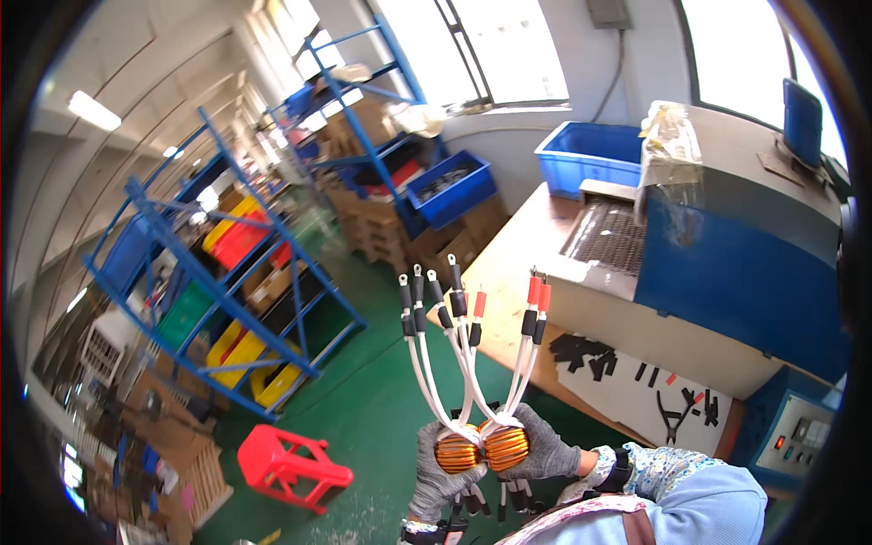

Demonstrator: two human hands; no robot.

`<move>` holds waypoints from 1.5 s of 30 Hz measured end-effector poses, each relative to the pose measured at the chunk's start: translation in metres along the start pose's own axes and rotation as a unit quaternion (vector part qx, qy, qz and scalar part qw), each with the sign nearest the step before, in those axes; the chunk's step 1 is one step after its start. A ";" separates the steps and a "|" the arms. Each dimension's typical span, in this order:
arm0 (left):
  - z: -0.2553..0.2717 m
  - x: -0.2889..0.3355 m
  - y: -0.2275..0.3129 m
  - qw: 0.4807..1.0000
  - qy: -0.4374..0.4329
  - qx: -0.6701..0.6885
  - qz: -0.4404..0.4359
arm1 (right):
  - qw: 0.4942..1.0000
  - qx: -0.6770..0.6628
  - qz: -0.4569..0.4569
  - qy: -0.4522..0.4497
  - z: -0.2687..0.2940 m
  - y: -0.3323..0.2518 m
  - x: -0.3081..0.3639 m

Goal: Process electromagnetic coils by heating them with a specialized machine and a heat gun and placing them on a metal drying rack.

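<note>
I hold two copper-wound coils side by side in front of me, both hands in grey knit gloves. My left hand [438, 474] is closed around the left coil [457, 452], and my right hand [547, 447] grips the right coil [507, 448]. White leads [425, 372] rise from the coils and fan apart. Black sleeves [458, 303] and red sleeves [533, 291] cover their upper parts, and several tips carry metal ring terminals [418, 271]. More sleeved lead ends hang below the coils, partly hidden by my hands.
Right of me, a wooden table [509, 263] bears a blue-and-grey conveyor machine [745, 263], a blue bin [590, 154], pliers [673, 416] and loose black sleeve pieces [586, 354]. A control box [795, 431] stands nearby. Left are a red stool [286, 465] and blue shelving [213, 291].
</note>
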State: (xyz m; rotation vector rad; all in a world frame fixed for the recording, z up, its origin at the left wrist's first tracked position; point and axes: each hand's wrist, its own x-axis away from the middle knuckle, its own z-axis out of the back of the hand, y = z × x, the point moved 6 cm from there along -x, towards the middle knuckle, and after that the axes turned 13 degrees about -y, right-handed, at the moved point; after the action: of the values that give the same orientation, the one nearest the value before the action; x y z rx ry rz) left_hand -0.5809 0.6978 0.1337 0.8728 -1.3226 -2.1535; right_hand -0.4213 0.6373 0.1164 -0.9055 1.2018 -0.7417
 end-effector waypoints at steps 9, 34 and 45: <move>-0.001 -0.213 -0.022 0.974 -0.211 -0.068 -0.056 | 0.972 -0.003 -0.063 0.226 0.109 0.074 -0.058; -0.300 -0.555 -0.024 0.695 -0.710 -0.002 -0.115 | 0.672 0.123 -0.029 0.729 0.350 0.081 -0.039; -0.337 -0.586 -0.031 0.685 -0.696 -0.078 -0.201 | 0.618 0.071 0.001 0.783 0.356 0.082 -0.043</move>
State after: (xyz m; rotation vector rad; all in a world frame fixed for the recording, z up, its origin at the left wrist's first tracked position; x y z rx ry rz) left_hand 0.0651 0.8981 0.1534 -0.9874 -1.4501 -3.3361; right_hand -0.0822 0.7790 0.1025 0.1780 2.5658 -1.7174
